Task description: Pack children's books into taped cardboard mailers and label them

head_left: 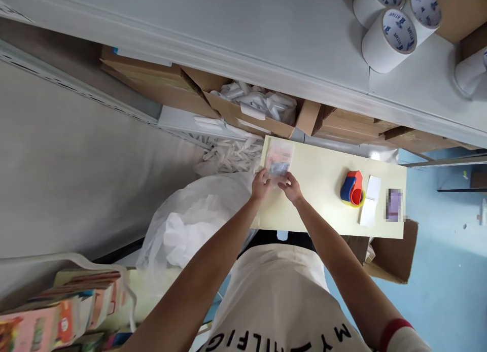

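Observation:
A flat, see-through plastic packet [279, 158] with pinkish and grey-blue contents is held over the left end of the cream table [317, 189]. My left hand [261, 184] pinches its near left corner. At the near right corner, my right hand [291, 188] grips it between thumb and fingers. What lies inside the packet is too blurred to name. To the right stands a red and blue tape dispenser [353, 187] with a yellow ring at its base.
White slips [368, 212] and a purple, blurred item [393, 205] lie farther right. Beyond the table are cardboard boxes [251, 119], one full of white pieces. Tape rolls [388, 40] stand on the shelf above. A clear bag [190, 225] bulges at left, near stacked booklets [64, 316].

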`<state>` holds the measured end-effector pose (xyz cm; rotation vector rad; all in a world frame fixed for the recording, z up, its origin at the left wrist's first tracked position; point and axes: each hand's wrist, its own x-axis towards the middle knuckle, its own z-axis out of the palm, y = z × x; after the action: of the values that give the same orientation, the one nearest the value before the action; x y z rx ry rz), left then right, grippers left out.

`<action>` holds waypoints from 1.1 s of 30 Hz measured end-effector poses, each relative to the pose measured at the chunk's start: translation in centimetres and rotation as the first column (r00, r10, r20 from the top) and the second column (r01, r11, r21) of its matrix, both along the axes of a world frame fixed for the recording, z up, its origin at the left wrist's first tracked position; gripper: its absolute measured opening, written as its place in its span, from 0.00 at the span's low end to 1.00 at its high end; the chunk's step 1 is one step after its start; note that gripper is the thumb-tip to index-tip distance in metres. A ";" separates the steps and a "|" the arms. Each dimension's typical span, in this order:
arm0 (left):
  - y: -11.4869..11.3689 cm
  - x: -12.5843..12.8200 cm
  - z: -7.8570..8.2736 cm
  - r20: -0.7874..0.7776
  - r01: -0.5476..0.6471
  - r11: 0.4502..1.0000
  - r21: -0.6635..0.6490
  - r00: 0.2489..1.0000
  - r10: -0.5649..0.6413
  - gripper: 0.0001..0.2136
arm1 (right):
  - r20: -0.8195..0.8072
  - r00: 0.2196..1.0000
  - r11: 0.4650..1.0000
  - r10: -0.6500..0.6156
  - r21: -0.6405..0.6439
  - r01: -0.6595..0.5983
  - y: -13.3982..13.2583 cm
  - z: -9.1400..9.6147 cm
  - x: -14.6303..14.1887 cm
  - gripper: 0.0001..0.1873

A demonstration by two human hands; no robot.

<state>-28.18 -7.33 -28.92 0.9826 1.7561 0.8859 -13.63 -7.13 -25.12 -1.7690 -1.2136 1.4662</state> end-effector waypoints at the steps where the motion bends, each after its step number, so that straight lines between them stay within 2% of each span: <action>1: 0.2 -0.1 -0.2 0.016 -0.004 1.000 -0.001 1.000 0.004 0.22 | 0.001 1.000 1.000 0.003 0.000 -0.003 0.2 0.1 0.0 0.23; 5: 0.0 -0.2 -0.5 0.078 -0.002 1.000 0.009 0.997 0.001 0.23 | -0.021 1.000 1.000 -0.006 -0.014 0.006 0.6 0.5 0.2 0.22; 9: -1.7 -0.1 0.2 0.010 0.048 0.998 0.049 0.999 -0.048 0.25 | -0.007 0.995 0.991 -0.097 -0.088 0.096 -0.5 0.9 1.0 0.32; 13: -4.8 0.3 1.4 -0.092 0.039 0.997 0.061 0.995 -0.033 0.25 | -0.041 0.982 0.974 -0.184 -0.139 0.177 -4.1 1.5 3.0 0.36; 17: -8.6 0.2 2.7 -0.144 0.010 0.999 0.052 0.990 -0.002 0.21 | -0.086 0.969 0.963 -0.233 -0.160 0.217 -9.0 2.6 5.9 0.32; 20: -11.1 -0.1 3.8 -0.095 0.005 1.000 0.012 0.996 -0.004 0.17 | -0.081 0.967 0.960 -0.242 -0.161 0.227 -11.8 3.5 8.1 0.29; 22: -12.4 -0.2 4.7 -0.027 -0.003 1.000 -0.017 1.000 0.003 0.17 | -0.063 0.973 0.967 -0.223 -0.145 0.212 -12.8 4.2 9.4 0.28; 26: -13.9 0.7 6.9 0.067 -0.033 0.999 -0.032 0.997 0.035 0.17 | -0.103 0.981 0.984 -0.165 -0.080 0.157 -12.7 5.6 11.0 0.24; 33: -16.9 5.4 10.4 0.079 -0.099 0.994 0.048 0.992 0.095 0.16 | -0.224 0.974 1.000 -0.022 0.004 0.023 -11.8 7.2 13.0 0.20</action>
<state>-22.80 -24.28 -18.54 0.8904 1.7351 1.0226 -0.65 -18.94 -17.94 -1.5581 -1.0776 1.5975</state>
